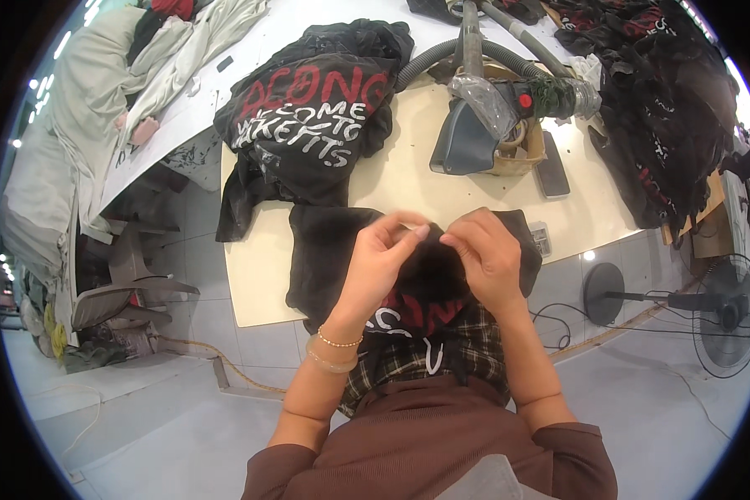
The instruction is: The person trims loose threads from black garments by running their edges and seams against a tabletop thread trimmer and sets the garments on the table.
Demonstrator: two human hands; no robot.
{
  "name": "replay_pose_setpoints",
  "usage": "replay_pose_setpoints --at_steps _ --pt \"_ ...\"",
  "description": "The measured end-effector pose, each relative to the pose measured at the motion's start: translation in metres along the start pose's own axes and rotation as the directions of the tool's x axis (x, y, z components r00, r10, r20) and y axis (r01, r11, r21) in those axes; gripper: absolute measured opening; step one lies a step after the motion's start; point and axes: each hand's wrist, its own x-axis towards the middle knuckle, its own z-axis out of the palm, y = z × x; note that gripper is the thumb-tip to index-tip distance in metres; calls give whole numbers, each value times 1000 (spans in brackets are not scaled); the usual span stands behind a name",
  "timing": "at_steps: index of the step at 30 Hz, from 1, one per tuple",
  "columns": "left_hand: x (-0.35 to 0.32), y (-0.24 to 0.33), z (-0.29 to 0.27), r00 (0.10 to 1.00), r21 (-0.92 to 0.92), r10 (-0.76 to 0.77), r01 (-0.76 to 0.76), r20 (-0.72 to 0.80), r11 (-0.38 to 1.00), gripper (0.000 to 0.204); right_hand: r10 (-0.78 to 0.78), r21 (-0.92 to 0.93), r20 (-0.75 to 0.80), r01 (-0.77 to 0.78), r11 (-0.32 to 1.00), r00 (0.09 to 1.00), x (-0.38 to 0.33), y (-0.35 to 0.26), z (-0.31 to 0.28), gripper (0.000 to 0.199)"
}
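My left hand (381,260) and my right hand (485,254) are raised together over the near edge of a cream table (408,179). Both pinch the upper edge of a black garment (325,254) with red and white print, which hangs down from the table onto my lap. The fingertips of the two hands almost touch. Two bracelets sit on my left wrist. Whatever small thing lies between the fingertips is too small to make out.
A folded pile of black printed shirts (312,117) lies at the table's back left. A grey suction tool with a hose (475,117) and a dark phone (552,173) sit mid-table. More black garments (658,108) heap at the right. A floor fan (725,312) stands right; a plastic chair (125,292) left.
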Motion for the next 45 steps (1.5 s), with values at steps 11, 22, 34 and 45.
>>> replay_pose_setpoints --at_steps 11,22,34,45 --pt "-3 5 13 843 438 521 -521 133 732 14 108 122 14 -109 987 994 5 -2 4 12" --pt "3 11 10 910 425 385 -412 153 806 13 447 754 348 -530 389 824 12 9 0 24" --pt "28 4 25 868 255 480 -439 -126 862 8 529 344 -48 -484 805 847 15 14 7 19" --pt "38 4 37 806 110 527 -518 -270 848 12 484 302 -247 -408 861 839 25 9 19 17"
